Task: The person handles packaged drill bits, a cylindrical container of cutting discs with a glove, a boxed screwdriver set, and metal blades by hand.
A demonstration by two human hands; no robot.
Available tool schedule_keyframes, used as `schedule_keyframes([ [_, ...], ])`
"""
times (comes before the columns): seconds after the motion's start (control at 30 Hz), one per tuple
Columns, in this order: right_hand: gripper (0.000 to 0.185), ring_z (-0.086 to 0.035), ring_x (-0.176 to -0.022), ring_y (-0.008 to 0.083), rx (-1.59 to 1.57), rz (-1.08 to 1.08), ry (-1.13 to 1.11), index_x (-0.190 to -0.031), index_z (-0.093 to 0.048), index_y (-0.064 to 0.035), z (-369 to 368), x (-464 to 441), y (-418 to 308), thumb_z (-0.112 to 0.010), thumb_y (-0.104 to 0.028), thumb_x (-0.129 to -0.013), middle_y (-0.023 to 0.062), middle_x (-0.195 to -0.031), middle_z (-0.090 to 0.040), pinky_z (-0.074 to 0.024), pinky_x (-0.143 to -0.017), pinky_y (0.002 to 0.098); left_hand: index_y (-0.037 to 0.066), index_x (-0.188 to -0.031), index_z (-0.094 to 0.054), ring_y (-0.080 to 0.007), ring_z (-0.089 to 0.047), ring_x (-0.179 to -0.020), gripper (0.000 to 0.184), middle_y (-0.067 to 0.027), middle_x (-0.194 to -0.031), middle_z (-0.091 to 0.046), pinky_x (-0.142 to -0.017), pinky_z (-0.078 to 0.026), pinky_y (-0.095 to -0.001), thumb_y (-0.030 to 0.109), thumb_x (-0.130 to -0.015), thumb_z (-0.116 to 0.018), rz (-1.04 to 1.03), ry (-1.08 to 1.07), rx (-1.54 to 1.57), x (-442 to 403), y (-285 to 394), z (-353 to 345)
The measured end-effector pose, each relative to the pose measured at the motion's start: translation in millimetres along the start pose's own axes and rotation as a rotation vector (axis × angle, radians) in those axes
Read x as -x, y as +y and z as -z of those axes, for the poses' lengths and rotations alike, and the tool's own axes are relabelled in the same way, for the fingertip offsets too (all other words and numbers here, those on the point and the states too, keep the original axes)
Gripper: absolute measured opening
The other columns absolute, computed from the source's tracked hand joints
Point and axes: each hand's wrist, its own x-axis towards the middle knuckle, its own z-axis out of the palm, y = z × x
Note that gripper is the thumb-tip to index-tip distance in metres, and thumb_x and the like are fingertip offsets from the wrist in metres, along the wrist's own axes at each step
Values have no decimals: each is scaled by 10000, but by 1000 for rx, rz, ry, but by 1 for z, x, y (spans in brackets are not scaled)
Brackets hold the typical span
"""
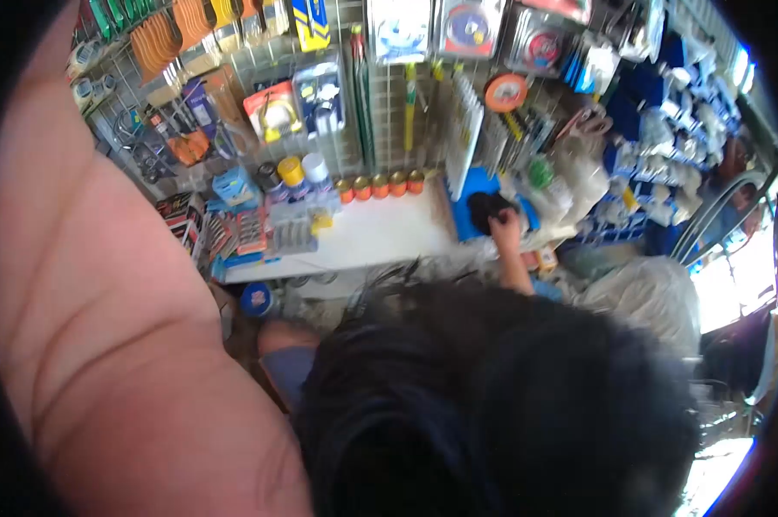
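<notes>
My right hand (507, 228) reaches over a blue surface (471, 207) on the right part of the white counter, its fingers closed on a soft black item (485, 209). What that item is, I cannot make out. Very near the camera, my bare left arm fills the left side of the view and runs up to the top left edge; the hand itself is out of sight. Directly left of the blue surface, several small orange tins (380, 187) with gold lids stand in a row.
Behind the white counter (380, 228), a wire rack holds packaged tools (320, 95). Spray cans (291, 170) and small packs stand at the counter's left. Plastic bags (578, 177) and blue bins (621, 226) are at the right. Dark, blurred material (492, 388) covers the lower middle.
</notes>
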Motion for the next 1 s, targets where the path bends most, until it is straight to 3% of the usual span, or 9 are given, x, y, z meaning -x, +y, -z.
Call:
schedule_keyframes([
  [0.17,323,-632,-792,226,-106,-145,-80,-1002,-655,9,15,5,-34,-796,-163,-766,120,-865,-679,-515,-750,379,22,-1337,-475,-387,-548,-1161,647,-184,-1321,-539,-996,-431,-513,497,-918,-606,-67,-45,-47,12,5,1],
  [0.27,324,-635,-894,237,-119,-55,-96,-986,-654,1,-3,-5,50,-815,-160,-756,123,-946,-676,-508,-845,370,27,-1355,-464,-385,-539,-1180,654,-182,-1342,-529,-1012,-422,-512,499,-923,-599,-104,7,-82,24,16,9],
  [0.3,305,-636,-925,240,-207,-174,-95,-1001,-657,-1,6,1,32,-803,-135,-769,122,-987,-677,-509,-861,374,29,-1361,-460,-384,-537,-1187,657,-182,-1349,-525,-1017,-419,-512,500,-924,-597,-119,-1,-85,22,18,10],
  [0.5,285,-623,-849,148,-301,-319,-353,-1068,-650,35,6,-3,25,-748,-131,-858,73,-945,-673,-528,-785,305,40,-1396,-438,-381,-520,-1226,672,-179,-1392,-504,-1047,-401,-510,504,-933,-584,-200,-19,-40,33,47,14],
  [0.57,279,-626,-817,146,-273,-178,-361,-1072,-645,39,-4,-1,23,-739,-132,-873,55,-899,-672,-540,-748,308,43,-1407,-431,-380,-514,-1239,677,-178,-1406,-497,-1058,-394,-509,506,-935,-579,-191,-48,-26,40,54,14],
  [0.7,274,-633,-682,145,-416,-425,-538,-1114,-647,18,-20,3,-8,-708,-160,-915,52,-878,-667,-489,-532,281,50,-1431,-416,-377,-503,-1266,688,-176,-1435,-483,-1078,-382,-507,509,-941,-570,-189,-93,0,39,65,18],
  [0.77,473,-707,-688,180,-358,-497,-672,-1321,-518,49,-13,13,-59,-690,-178,-943,97,-952,-691,-491,-523,263,54,-1442,-409,-376,-497,-1279,694,-175,-1449,-476,-1088,-376,-506,510,-944,-565,-197,-95,10,36,75,23],
  [0.87,524,-724,-708,191,-461,-464,-934,-1373,-472,64,-26,21,-94,-676,-178,-955,116,-930,-693,-489,-504,252,59,-1460,-398,-374,-489,-1298,702,-173,-1471,-466,-1104,-367,-505,512,-948,-558,-201,-113,13,31,87,22],
  [1.0,263,-738,-710,202,-337,-330,-989,-1137,-579,21,-34,44,-155,-663,-164,-971,135,-924,-690,-484,-480,270,66,-1483,-383,-372,-477,-1325,713,-171,-1499,-452,-1124,-355,-504,515,-954,-549,-98,-201,17,27,94,10],
])
